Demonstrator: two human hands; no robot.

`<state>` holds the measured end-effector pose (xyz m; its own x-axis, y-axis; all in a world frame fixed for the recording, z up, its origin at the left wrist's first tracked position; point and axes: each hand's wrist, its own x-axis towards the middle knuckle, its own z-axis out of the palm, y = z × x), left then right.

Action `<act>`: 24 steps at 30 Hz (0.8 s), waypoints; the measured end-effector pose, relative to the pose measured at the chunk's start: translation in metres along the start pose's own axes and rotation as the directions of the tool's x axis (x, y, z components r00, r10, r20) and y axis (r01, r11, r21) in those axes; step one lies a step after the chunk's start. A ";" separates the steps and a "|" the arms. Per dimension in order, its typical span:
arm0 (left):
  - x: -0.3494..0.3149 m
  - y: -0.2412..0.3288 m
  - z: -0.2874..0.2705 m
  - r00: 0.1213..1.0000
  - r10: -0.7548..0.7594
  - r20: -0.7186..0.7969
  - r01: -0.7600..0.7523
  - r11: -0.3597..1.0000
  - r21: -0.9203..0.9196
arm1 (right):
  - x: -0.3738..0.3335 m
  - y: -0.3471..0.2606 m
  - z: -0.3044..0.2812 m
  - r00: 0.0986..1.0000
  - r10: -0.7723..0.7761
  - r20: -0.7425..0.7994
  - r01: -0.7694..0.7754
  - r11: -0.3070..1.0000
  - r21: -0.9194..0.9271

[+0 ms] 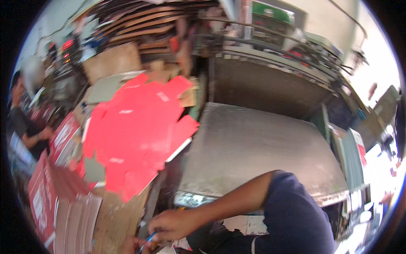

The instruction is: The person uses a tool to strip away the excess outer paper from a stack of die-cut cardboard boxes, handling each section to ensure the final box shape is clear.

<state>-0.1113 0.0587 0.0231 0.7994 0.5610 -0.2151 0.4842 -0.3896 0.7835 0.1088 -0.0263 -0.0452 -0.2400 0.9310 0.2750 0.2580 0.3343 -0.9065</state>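
Note:
Low in the view, my right hand (171,224) reaches across from the right, its fingers closed on a slim blue object (149,238) whose kind I cannot make out. My left hand (134,244), partly cut off by the lower edge, has its fingers closed at the other end of the same object. Beyond my hands lies a red die-cut cardboard sheet (135,122) with flaps and small white print, resting on other boards. To its right is the flat grey metal bed (262,146) of a large machine, with a dark upright plate (266,84) behind it.
Stacked red-faced boards (76,211) stand at the lower left beside a wooden tabletop (120,216). Another person (31,127) is at the far left. Brown sheets (144,29) are piled at the back. Grey-green boards (353,158) lean right of the machine.

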 end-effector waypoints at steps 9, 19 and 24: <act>0.044 0.001 0.001 0.981 0.030 0.190 -0.030 1.000 -0.002 | 0.008 0.022 0.008 0.982 -0.166 -0.086 0.159 0.984 -0.085; 0.038 0.023 -0.018 0.997 0.071 0.005 -0.071 0.997 0.038 | 0.045 0.022 0.013 0.847 -0.341 -0.407 0.333 0.938 -0.093; 0.008 -0.099 -0.022 0.993 0.073 -0.097 -0.071 0.997 0.023 | 0.044 0.027 0.006 0.901 -0.069 -0.429 0.177 0.960 0.215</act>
<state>-0.1608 0.1178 -0.0430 0.7941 0.5996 -0.0997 0.4346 -0.4454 0.7828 0.0995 0.0229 -0.0591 0.1678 0.8781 0.4481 0.0041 0.4539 -0.8911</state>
